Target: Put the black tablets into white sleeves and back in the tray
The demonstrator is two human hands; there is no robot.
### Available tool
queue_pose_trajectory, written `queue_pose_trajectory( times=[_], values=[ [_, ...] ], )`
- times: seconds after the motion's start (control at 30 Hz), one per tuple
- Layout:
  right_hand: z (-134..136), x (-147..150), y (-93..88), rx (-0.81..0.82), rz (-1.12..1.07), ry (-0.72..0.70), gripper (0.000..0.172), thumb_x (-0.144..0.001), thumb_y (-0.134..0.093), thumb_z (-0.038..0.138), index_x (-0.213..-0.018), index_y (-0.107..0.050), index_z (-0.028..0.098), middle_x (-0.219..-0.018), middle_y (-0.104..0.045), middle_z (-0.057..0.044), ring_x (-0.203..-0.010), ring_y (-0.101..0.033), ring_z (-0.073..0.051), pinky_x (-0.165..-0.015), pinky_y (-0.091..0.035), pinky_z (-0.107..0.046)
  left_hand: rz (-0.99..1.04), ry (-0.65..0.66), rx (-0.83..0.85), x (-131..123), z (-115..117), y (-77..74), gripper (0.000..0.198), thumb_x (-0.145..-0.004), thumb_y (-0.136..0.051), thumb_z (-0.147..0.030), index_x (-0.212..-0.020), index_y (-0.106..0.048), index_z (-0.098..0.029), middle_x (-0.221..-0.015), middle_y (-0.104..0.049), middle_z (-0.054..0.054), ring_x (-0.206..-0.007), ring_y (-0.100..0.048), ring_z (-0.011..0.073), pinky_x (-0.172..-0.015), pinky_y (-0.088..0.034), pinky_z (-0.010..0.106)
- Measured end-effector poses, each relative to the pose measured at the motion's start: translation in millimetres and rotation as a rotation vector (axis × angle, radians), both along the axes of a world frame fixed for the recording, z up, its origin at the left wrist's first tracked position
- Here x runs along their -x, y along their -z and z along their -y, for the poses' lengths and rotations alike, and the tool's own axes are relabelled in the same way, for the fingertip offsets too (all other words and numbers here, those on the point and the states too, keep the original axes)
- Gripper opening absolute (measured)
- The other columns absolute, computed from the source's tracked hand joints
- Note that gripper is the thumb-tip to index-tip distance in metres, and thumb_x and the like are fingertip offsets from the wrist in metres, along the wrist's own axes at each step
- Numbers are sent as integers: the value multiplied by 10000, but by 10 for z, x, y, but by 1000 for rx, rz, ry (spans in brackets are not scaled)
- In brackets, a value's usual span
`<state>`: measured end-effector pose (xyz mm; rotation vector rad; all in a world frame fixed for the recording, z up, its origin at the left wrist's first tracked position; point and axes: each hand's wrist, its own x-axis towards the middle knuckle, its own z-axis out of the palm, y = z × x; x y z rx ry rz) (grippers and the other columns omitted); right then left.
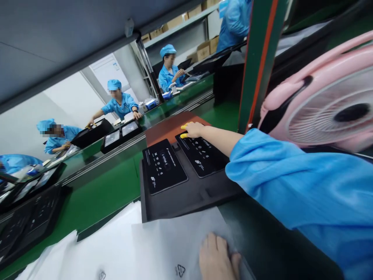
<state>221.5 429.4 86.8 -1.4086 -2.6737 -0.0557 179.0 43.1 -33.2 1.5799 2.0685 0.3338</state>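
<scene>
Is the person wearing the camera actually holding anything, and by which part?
Nothing is gripped. The right hand rests its fingertips on the far end of the right black panel in the tray. The left hand lies flat on the white sheet.

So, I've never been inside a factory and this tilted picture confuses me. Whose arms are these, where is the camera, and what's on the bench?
The camera sits on a worker's head, looking down, so the arms are that person's own. The right hand, in a blue sleeve with yellow fingertip covers, rests on the far end of a black panel. A second black panel lies beside it, both in a dark tray on the green conveyor. The left hand presses flat on white foam sheets. Neither hand grips anything. A pink fan stands at the right; other workers in blue sit further along.
</scene>
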Motion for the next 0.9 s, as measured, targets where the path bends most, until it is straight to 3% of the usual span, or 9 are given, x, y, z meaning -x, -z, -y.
queue_pose_trajectory(
  times=[0.1,0.2,0.3,0.37,0.47,0.53,0.63,0.77,0.9],
  values=[
    [-108,148,45,81,28,41,439,-815,-443,406,-1168,-563,173,-1107,-593,-139,-983,-551,-289,-815,-419,-427,-29,-28,-21,48,-66,59,180,-735,-455,-179,-811,-607,-238,-959,-568,112,-920,-520,281,-831,-419,441],
    [-169,193,-99,113,26,49,357,-812,-471,352,-1038,-639,131,-1026,-630,-145,-937,-579,-292,-821,-420,-448,-1,-38,-58,86,-83,14,171,-769,-445,-220,-808,-605,-266,-961,-567,112,-909,-524,278,-822,-424,436],
    [-233,93,-452,90,-20,38,380,-813,-494,386,-1026,-641,108,-1034,-628,-142,-946,-579,-295,-808,-432,-429,32,-17,-70,106,-65,-90,171,-761,-522,-307,-907,-595,-255,-1046,-548,119,-977,-493,305,-886,-387,468],
    [-255,-64,-747,68,-75,-23,443,-801,-505,477,-964,-656,94,-1002,-639,-117,-903,-595,-246,-782,-447,-367,41,-15,-63,110,-58,-176,295,-715,-608,-381,-956,-584,-213,-1078,-533,131,-1006,-471,324,-905,-366,491],
    [-121,-385,-1130,76,-157,-208,699,-777,-339,643,-811,-645,16,-903,-652,-75,-800,-602,-111,-748,-428,-256,3,-10,-81,105,-66,-298,329,-723,-622,-403,-939,-584,-158,-1025,-549,132,-973,-486,309,-867,-384,480],
    [157,-605,-1289,66,-160,-265,817,-734,-187,681,-749,-611,-16,-843,-648,-41,-778,-595,-60,-741,-409,-228,-56,8,-103,100,-72,-350,243,-775,-570,-330,-932,-588,-147,-996,-563,131,-958,-503,295,-851,-393,454],
    [829,-887,-1414,4,-178,-307,807,-712,-136,670,-686,-587,1,-814,-647,-3,-851,-593,-59,-795,-401,-245,-147,31,-154,91,-64,-363,193,-834,-448,-211,-941,-590,-135,-991,-576,138,-950,-528,277,-836,-398,407],
    [1785,-1246,-1525,-112,-254,-204,599,-676,-426,648,-687,-610,79,-742,-636,44,-988,-569,-133,-912,-388,-320,-171,-9,-226,87,-40,-342,192,-855,-395,-189,-896,-577,-145,-941,-595,119,-898,-556,243,-791,-406,344],
    [2473,-1683,-1401,-210,-676,9,429,-552,-700,531,-750,-648,155,-578,-555,61,-801,-599,-141,-844,-460,-330,-62,-214,-253,116,3,-413,152,-866,-376,-190,-844,-524,-163,-856,-600,91,-840,-566,213,-775,-403,317]
  ],
)
